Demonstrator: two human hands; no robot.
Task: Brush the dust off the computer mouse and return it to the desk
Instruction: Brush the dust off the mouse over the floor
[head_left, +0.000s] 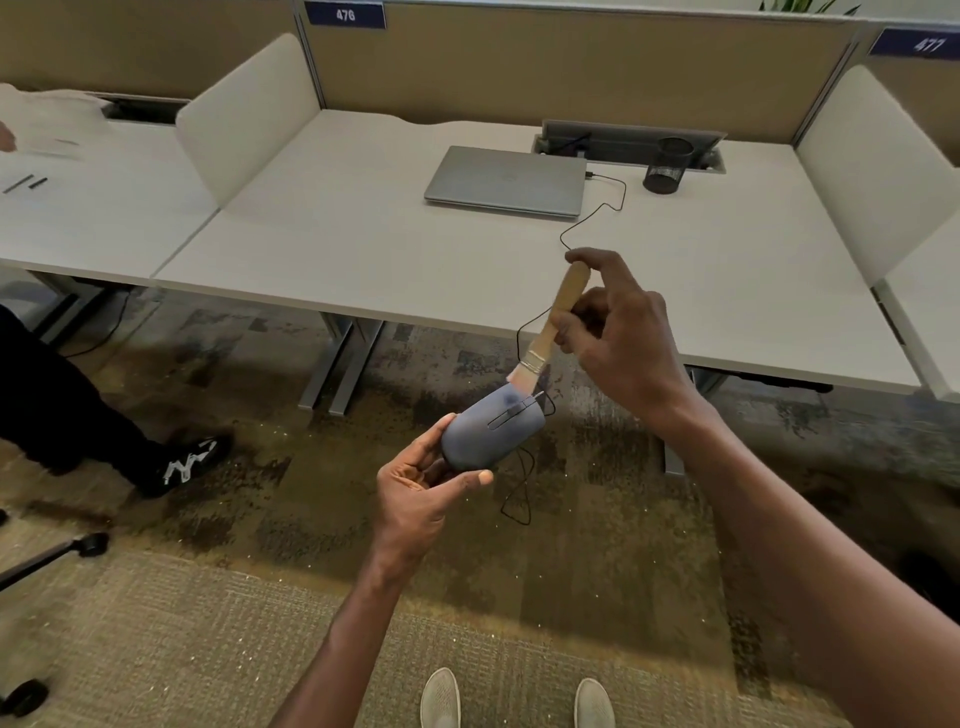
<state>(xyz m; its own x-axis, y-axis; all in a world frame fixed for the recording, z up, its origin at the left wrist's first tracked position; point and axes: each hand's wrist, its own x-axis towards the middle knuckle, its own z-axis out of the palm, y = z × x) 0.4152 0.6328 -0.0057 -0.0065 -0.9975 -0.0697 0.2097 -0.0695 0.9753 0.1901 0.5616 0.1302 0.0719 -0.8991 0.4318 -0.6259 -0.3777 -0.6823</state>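
1. Below the front edge of the desk (395, 270) and out over the carpet, the computer mouse (493, 434) is held up in the air, not resting on anything.
2. Its long axis runs on a slant, tail end down toward the person and button end up and away toward the desk, with the scroll wheel and button seam facing up.
3. The left hand (421, 499) cradles the tail end from below, its fingers (475, 477) curled and clamped on the mouse's rear and underside.
4. The right hand (618, 338) is above and to the right of the mouse, its fingers pinched together on the wooden handle of the brush (556, 327).
5. The brush slants down and to the left, so its bristles meet the front, button end of the mouse; they look to be touching or just about touching the shell there.
6. So the mouse lies down and to the left of the brushing hand, and any stroke along its length would, I judge, run from the far button end back toward the holding hand.
7. The cord (592, 218) trails from the mouse's nose up over the desk edge to the closed laptop (506, 179), with a loose loop also hanging below the mouse.
8. The left hand is the one on the mouse, so it would carry it up and forward to the bare desk in front of the laptop; the cord looks slack enough to allow that.
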